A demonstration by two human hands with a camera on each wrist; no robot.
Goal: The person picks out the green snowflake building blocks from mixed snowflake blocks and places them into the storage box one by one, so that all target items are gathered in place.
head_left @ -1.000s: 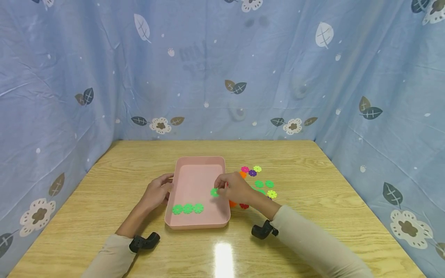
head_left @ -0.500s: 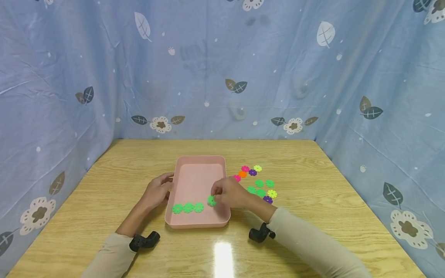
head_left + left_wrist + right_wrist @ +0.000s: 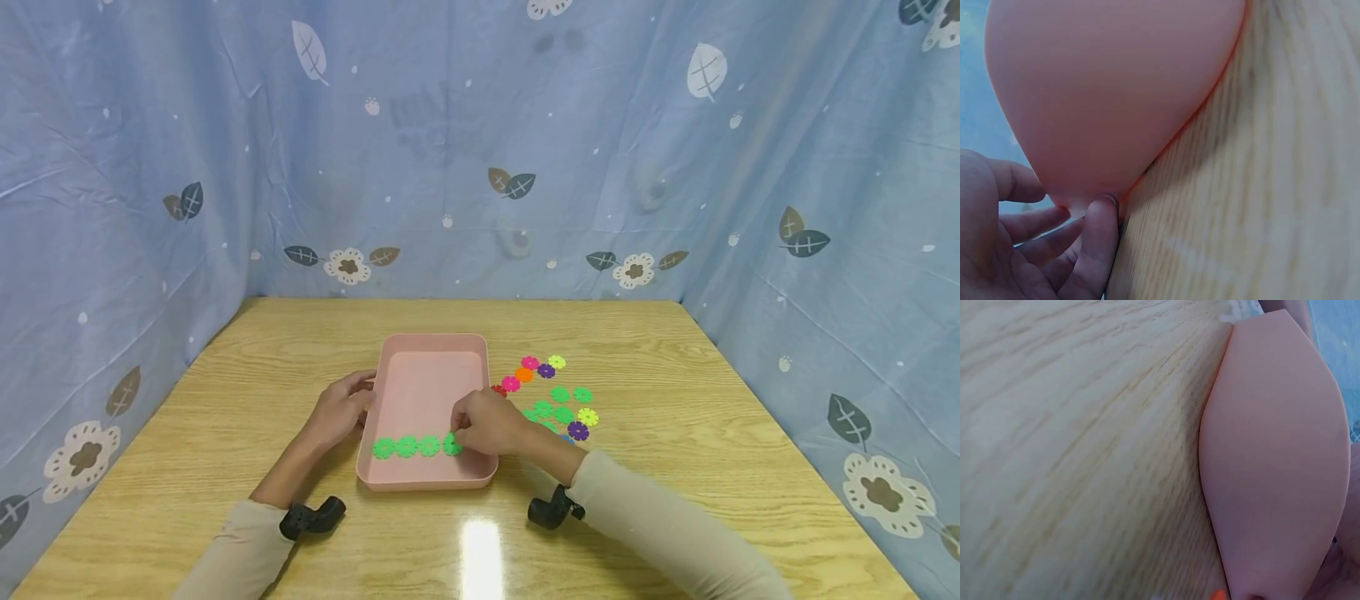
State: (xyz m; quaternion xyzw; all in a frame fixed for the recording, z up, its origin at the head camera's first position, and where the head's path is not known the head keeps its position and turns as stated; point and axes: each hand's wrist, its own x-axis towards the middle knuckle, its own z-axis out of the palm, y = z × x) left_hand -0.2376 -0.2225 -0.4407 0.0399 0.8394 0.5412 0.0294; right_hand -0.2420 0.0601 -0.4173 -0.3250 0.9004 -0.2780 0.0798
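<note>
A pink tray (image 3: 431, 408) sits on the wooden table. Along its near side, several green flower-shaped notched discs (image 3: 407, 447) lie in a row. My right hand (image 3: 491, 423) reaches over the tray's right wall and pinches the rightmost green disc (image 3: 452, 444) at the end of that row; the fingers partly cover it. At the tray's left wall is my left hand (image 3: 342, 408). In the left wrist view, the fingers and thumb of the left hand (image 3: 1041, 244) rest against the outside of the wall, none wrapped over the rim.
To the tray's right, more notched discs lie loose on the table: green (image 3: 560, 395), yellow (image 3: 588, 417), purple (image 3: 578, 431), orange (image 3: 524, 375) and pink (image 3: 530, 363). My right forearm hides part of this group. A blue patterned curtain (image 3: 465, 150) hangs behind the table.
My right hand has moved toward me and slightly left inside the tray, carrying the green disc to the right end of the row. The left hand has stayed at the tray's side.
</note>
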